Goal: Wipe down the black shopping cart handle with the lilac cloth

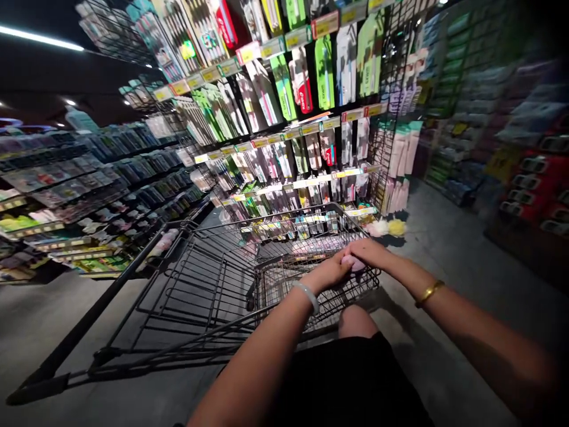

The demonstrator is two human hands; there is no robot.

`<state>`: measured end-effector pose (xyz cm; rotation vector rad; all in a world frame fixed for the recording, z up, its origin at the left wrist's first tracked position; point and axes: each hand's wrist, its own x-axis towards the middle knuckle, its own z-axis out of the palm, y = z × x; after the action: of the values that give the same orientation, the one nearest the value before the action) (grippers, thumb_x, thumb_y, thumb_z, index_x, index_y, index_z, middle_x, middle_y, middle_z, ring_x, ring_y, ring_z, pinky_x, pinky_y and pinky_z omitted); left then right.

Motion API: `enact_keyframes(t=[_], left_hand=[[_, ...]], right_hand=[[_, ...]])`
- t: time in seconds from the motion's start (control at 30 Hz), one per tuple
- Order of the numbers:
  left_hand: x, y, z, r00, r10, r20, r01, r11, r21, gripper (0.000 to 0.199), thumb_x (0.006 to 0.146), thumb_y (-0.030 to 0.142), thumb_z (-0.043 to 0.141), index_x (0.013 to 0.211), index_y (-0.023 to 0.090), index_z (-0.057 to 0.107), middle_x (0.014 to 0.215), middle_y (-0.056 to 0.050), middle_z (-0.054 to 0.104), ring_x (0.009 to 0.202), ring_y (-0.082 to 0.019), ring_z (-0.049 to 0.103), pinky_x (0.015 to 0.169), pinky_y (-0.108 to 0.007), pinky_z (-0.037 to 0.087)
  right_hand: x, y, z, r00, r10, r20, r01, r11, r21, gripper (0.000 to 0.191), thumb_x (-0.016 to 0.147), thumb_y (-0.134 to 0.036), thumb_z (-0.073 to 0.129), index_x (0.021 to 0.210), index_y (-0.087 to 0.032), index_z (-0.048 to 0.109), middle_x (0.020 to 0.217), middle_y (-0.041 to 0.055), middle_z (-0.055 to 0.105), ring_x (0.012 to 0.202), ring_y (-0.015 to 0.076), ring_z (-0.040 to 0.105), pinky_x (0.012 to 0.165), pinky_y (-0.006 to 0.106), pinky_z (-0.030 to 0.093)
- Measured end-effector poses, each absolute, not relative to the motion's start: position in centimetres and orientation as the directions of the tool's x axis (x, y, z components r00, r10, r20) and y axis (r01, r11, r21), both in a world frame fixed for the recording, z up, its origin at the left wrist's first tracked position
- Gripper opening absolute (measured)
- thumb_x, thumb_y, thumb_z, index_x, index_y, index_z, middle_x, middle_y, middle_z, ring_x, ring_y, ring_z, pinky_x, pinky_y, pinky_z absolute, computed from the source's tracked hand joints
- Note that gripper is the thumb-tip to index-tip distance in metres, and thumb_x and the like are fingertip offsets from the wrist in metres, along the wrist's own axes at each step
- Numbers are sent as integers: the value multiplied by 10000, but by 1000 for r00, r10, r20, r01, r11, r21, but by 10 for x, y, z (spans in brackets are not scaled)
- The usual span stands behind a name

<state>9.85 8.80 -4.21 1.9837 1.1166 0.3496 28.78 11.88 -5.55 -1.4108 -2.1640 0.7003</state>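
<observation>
Both my hands come together over the far right part of a black wire shopping cart [222, 302]. Between them is a small, rounded, pale pink thing [354, 264], partly covered by fingers; its kind cannot be made out. My left hand [328, 274], with a pale bangle at the wrist, is closed at the left side of the pink thing. From the right, my right hand [368, 251] bends its fingers over the top of it, and a gold bracelet [430, 293] circles that wrist.
Ahead stands a tall rack of hanging packaged goods [324, 71] with price-tag strips. Bath puffs [395, 228] hang low at its right end. More stocked shelves [89, 178] line the left, and red packages [533, 190] stand at right. The cart's handle [89, 314] reaches toward the lower left.
</observation>
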Motion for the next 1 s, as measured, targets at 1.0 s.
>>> enact_keyframes(t=[1.0], left_hand=[[162, 82, -40, 349, 937, 29, 880, -338, 334, 252, 904, 228, 535, 1145, 200, 602, 1032, -100, 693, 924, -240, 644, 790, -326, 487]], right_hand=[[299, 146, -68, 233, 963, -134, 839, -269, -473, 469, 963, -343, 362, 1425, -274, 405, 1254, 128, 660, 1099, 290, 644, 881, 425, 483]])
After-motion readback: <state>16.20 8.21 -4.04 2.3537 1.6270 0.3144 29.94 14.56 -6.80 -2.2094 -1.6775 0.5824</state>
